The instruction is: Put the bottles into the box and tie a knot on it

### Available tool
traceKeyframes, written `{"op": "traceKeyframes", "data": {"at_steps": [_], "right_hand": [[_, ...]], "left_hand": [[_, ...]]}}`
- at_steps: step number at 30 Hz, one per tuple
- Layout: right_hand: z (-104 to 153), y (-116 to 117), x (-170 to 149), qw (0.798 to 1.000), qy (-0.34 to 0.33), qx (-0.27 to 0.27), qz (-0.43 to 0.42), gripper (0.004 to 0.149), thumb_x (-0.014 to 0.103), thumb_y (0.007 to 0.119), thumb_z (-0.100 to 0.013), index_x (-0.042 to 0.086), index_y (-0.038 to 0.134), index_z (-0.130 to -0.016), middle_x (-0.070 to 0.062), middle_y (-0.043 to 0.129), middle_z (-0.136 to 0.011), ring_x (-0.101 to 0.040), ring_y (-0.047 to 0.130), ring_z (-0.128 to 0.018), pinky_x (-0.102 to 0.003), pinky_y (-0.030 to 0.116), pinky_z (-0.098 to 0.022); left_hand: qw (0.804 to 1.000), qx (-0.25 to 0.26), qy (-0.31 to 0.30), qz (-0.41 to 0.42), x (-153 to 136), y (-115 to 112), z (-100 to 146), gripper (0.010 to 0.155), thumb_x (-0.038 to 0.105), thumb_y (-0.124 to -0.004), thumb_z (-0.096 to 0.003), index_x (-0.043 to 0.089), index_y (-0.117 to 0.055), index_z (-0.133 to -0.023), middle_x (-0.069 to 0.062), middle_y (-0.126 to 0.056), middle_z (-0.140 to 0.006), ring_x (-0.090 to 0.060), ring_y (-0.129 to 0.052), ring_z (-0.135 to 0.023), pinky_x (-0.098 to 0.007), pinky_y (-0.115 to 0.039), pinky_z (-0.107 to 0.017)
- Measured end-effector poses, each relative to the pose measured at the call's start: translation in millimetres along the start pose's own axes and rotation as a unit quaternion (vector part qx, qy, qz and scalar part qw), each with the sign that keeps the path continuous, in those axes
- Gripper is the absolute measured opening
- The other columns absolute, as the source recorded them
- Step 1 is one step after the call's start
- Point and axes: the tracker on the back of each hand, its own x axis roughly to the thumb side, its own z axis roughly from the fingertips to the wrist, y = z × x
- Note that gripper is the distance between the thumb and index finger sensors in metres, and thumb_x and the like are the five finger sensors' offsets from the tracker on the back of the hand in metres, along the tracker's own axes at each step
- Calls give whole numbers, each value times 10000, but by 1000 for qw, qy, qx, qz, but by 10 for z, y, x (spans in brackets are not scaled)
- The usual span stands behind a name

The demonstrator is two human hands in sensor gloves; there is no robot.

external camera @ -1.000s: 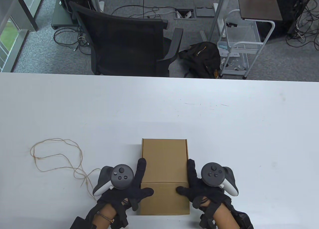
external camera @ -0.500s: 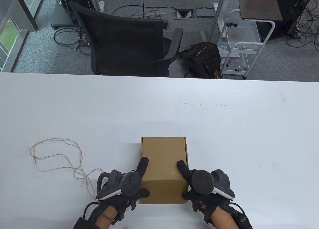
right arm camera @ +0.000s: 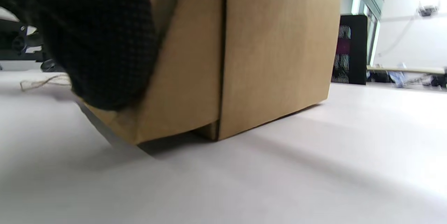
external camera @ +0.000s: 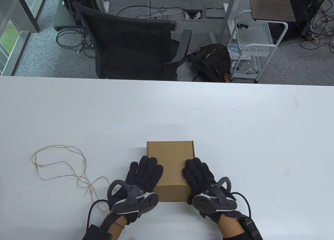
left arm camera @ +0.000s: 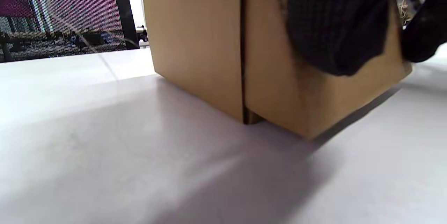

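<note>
A closed brown cardboard box [external camera: 171, 154] stands on the white table [external camera: 234, 146] near its front edge. My left hand [external camera: 144, 172] lies with straight fingers flat on the left part of the lid. My right hand [external camera: 198, 172] lies the same way on the right part. In the left wrist view a gloved thumb [left arm camera: 335, 24] presses the box [left arm camera: 195, 42] on its side wall. The right wrist view shows the other thumb [right arm camera: 101, 35] against the box [right arm camera: 276, 49]. A thin brown string [external camera: 60, 161] lies in loose loops left of the box. No bottles are in sight.
Behind the table's far edge stand a black office chair [external camera: 130, 47], a black backpack [external camera: 211, 60] on the floor and a white wire cart [external camera: 250, 47]. The string's near end [external camera: 91, 195] runs close to my left wrist.
The box has turned so less of its near wall faces the camera. Both hands rolled from its sides onto the lid, with the trackers tipping toward the camera.
</note>
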Motion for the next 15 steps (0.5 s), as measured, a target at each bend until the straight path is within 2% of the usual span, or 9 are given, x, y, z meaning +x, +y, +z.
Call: {"op": "traceKeyframes", "data": {"at_steps": [3, 9, 15], "right_hand": [[-1, 4, 37, 1000, -9, -13, 25, 1162, 420, 984, -290, 5, 194, -1034, -327, 120, -1044, -551, 209, -946, -675, 377, -666], [1, 12, 69, 996, -3, -52, 67, 1104, 388, 998, -285, 19, 276, -1035, -320, 269, -1054, -547, 337, -942, -649, 447, -659], [13, 19, 115, 986, -10, -107, 125, 1049, 389, 1015, -272, -8, 382, -1009, -319, 420, -1025, -535, 487, -907, -620, 548, -628]], "left_hand": [[999, -2, -12, -51, 23, -6, -11, 1266, 484, -985, -336, 107, -83, -1140, -300, -141, -1235, -584, -273, -1117, -657, -414, -778], [991, 67, -16, -111, 54, -56, 6, 1211, 497, -976, -327, 80, -187, -1147, -300, -313, -1237, -560, -449, -1113, -618, -519, -773], [985, 95, -16, -144, 62, -71, 10, 1171, 512, -966, -335, 61, -250, -1144, -289, -399, -1228, -534, -535, -1100, -585, -576, -765]]}}
